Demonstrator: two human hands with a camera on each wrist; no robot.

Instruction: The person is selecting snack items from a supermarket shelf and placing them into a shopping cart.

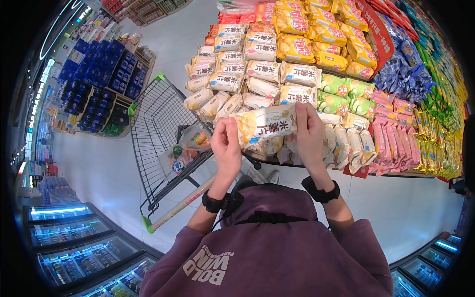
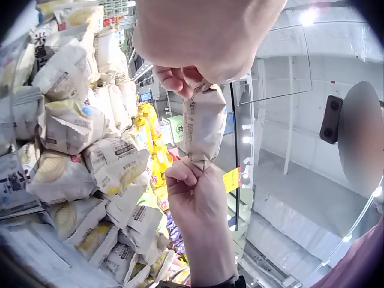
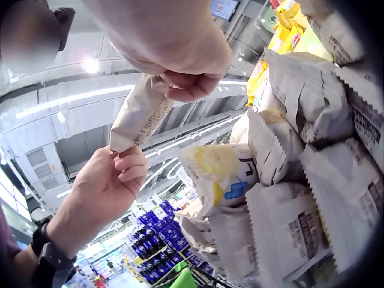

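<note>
We see both hands on one white snack bag (image 1: pixel 267 123), raised in front of the purple top (image 1: pixel 297 247), level, printed face toward the head view. Left hand (image 1: pixel 227 146): thumb and fingers clamped on the bag's left end. Right hand (image 1: pixel 310 133): thumb and fingers clamped on its right end. Both wrist views show us the same two-ended pinch. Behind the bag we have a display of matching white bags (image 1: pixel 230 67); yellow bags (image 1: pixel 297 48) stacked beyond, green bags (image 1: pixel 332 103) and pink bags (image 1: pixel 391 141) to the right. Shopping cart (image 1: pixel 183 204) stands left, a tied-looking plastic bag (image 1: pixel 195 137) inside. Farther left, we note a blue stack (image 1: pixel 104 69). Black bands (image 1: pixel 321 190) on both wrists.
</note>
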